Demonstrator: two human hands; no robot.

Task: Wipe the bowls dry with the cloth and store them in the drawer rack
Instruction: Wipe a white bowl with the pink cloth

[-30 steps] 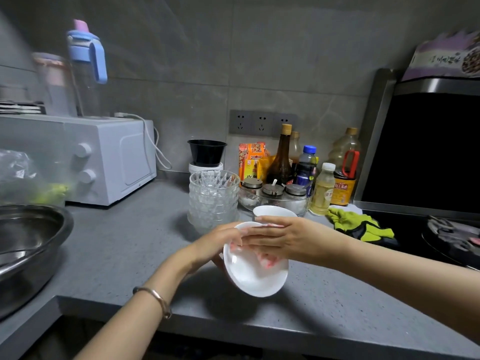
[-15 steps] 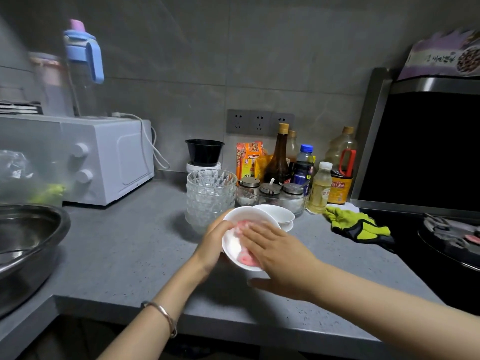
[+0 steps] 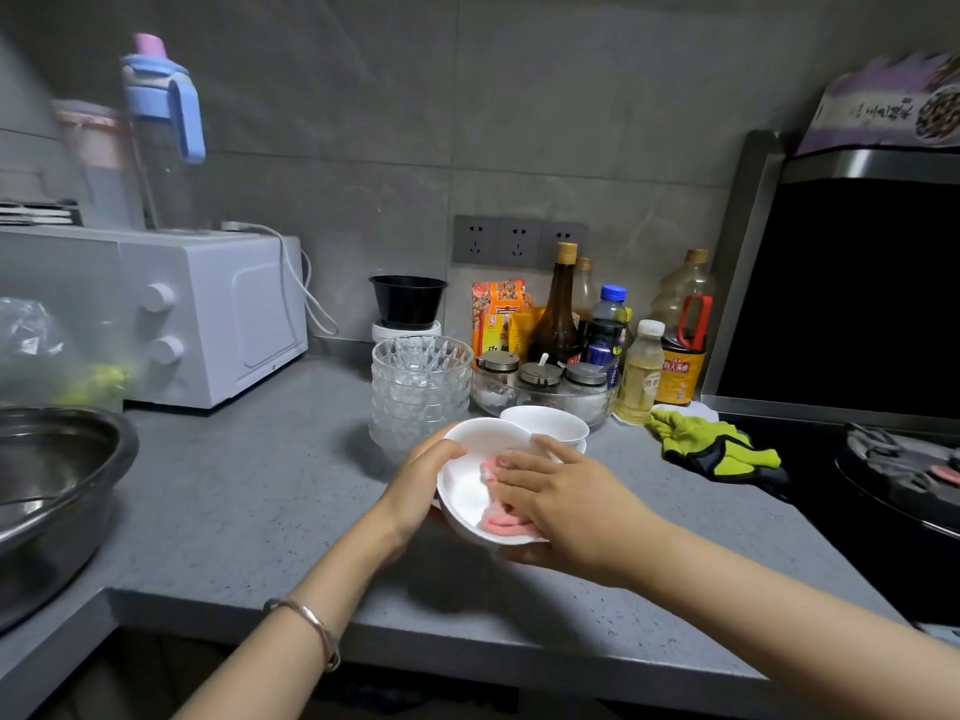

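Head view: left hand (image 3: 422,485) grips white bowl (image 3: 466,492); right hand (image 3: 567,506) presses pink cloth (image 3: 500,520) inside.

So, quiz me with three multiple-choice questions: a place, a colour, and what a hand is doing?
1. Where is the stack of glass bowls?
A) in a metal basin
B) on the counter, behind the white bowl
C) on the microwave

2. What colour is the cloth?
A) pink
B) blue
C) black

3. What is the left hand doing?
A) hanging idle
B) gripping the white bowl
C) holding a bottle

1 B: it stands on the counter beyond that bowl.
2 A: pink shows under the right hand.
3 B: its thumb hooks over the rim.
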